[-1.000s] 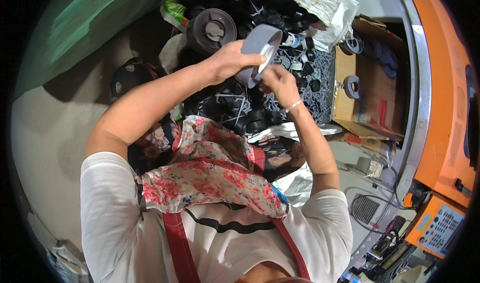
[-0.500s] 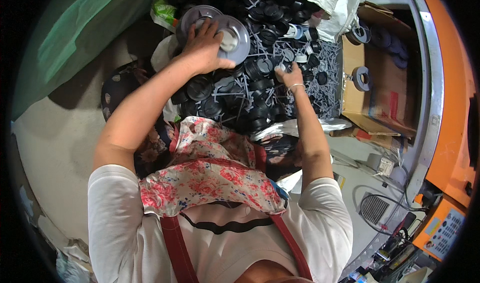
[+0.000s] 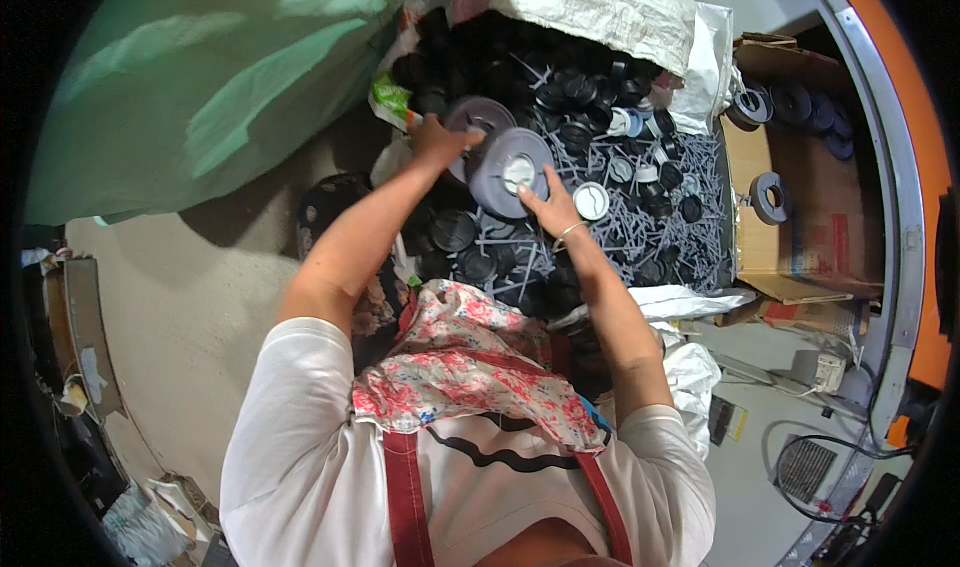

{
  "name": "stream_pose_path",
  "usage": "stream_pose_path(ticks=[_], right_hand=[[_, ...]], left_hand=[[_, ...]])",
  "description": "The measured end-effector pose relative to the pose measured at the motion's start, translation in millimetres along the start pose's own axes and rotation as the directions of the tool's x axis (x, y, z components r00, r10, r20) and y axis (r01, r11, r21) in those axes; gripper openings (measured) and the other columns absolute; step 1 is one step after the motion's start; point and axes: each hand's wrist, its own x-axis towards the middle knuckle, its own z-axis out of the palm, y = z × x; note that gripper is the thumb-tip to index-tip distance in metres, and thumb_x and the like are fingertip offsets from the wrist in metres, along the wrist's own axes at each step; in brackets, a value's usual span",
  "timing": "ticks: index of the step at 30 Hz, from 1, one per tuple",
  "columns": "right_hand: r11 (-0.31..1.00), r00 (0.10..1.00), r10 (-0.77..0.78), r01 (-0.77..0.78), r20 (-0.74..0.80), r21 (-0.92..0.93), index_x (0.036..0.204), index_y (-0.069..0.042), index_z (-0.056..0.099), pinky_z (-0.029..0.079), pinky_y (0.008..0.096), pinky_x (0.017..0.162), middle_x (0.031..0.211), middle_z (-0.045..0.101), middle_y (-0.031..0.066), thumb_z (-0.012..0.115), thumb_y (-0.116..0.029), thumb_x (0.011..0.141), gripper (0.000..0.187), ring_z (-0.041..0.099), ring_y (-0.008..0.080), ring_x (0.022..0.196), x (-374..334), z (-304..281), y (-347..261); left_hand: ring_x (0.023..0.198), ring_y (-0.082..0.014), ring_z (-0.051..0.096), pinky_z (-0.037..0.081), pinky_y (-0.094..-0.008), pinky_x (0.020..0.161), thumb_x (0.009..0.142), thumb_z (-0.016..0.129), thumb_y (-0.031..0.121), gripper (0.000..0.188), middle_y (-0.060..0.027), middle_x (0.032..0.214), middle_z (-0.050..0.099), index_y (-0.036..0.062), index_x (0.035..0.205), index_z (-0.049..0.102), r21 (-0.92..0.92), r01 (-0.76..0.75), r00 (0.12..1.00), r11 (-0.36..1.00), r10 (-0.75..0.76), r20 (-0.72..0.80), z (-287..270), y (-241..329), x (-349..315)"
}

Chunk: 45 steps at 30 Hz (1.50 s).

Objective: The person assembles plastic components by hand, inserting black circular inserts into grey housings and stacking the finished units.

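Note:
Two grey round plastic discs overlap above the pile in front of me. The nearer disc (image 3: 500, 195) has a white centre, and my right hand (image 3: 553, 207) grips its right edge, thumb on top. My left hand (image 3: 440, 145) is closed on the farther disc (image 3: 463, 119), its fingers reaching in toward that disc's middle. Beneath and around both lie many black round caps (image 3: 454, 230) and thin grey plastic sticks (image 3: 690, 192). A white round cap (image 3: 590, 201) rests just right of my right hand. The undersides of both discs are hidden.
A white woven sack (image 3: 610, 7) borders the pile at the back. An open cardboard box (image 3: 750, 177) with dark grey rings stands at the right, beside an orange machine (image 3: 930, 297). Green sheeting (image 3: 220, 87) hangs at the far left. A black cable (image 3: 780, 457) curls at the lower right.
The discs have come nearer to me and tilted. My right hand has left the small caps in the pile and taken hold of the nearer disc. My view has shifted left.

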Motion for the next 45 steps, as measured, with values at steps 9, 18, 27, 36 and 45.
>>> stream_pose_path(ticks=[9,18,27,36,45], right_hand=[[0.956,0.923,-0.096,0.189,-0.373,0.223,0.128,0.004,0.04,0.028,0.0366,0.102,0.132,0.038,0.0203,0.056,-0.016,0.084,0.05,0.037,0.0307,0.123,-68.7,18.8,-39.5],[0.169,0.527,-0.627,0.811,-0.574,0.56,0.124,0.004,0.041,0.04,0.0335,0.093,0.122,0.047,0.0194,0.051,-0.019,0.087,0.044,0.049,0.0289,0.111,-40.5,-111.4,-289.1],[-0.121,-0.101,-0.992,0.906,0.07,-0.406,0.09,-0.003,0.056,0.045,0.0313,0.058,0.077,0.054,0.004,0.058,-0.017,0.067,0.026,0.055,0.0197,0.073,-137.0,-80.9,-373.2],[0.335,0.599,-0.312,0.796,0.738,-0.504,0.071,-0.005,0.055,0.049,0.0367,0.061,0.075,0.06,0.011,0.057,-0.018,0.069,0.014,0.061,0.0255,0.073,-197.9,-88.9,-93.6],[0.333,0.669,-0.366,0.743,0.647,-0.58,0.075,-0.006,0.055,0.046,0.0367,0.067,0.078,0.057,0.0083,0.052,-0.023,0.076,0.017,0.056,0.0246,0.081,-226.1,-142.2,-18.0]], left_hand=[[0.087,-0.0152,0.056,0.047,-0.031,0.076,0.073,0.07,0.027,0.047,-0.0078,0.093,0.06,-0.0018,0.106,0.053,-0.471,-0.382,0.864,0.795,0.489,0.124,-11.7,28.3,-94.3],[0.091,-0.0361,0.054,0.044,-0.0406,0.078,0.071,0.065,0.013,0.038,-0.0226,0.099,0.054,-0.0005,0.103,0.052,0.119,-0.993,-0.045,0.014,0.878,-0.477,-277.3,162.8,-252.2],[0.095,-0.0297,0.056,0.044,-0.0386,0.082,0.079,0.058,0.011,0.029,-0.0164,0.101,0.059,-0.0016,0.105,0.056,0.632,-0.76,-0.161,0.149,0.9,-0.405,-349.5,75.4,-242.7],[0.1,-0.0337,0.052,0.041,-0.041,0.088,0.072,0.063,0.003,0.036,-0.0169,0.105,0.057,-0.0012,0.107,0.056,0.416,-0.828,0.434,0.376,0.9,0.049,-216.5,-64.5,-165.2],[0.102,-0.035,0.048,0.037,-0.0419,0.092,0.068,0.062,0.0,0.045,-0.0167,0.106,0.056,0.0019,0.112,0.053,0.447,-0.858,0.401,0.254,0.874,0.273,-165.6,-71.6,-133.3]])
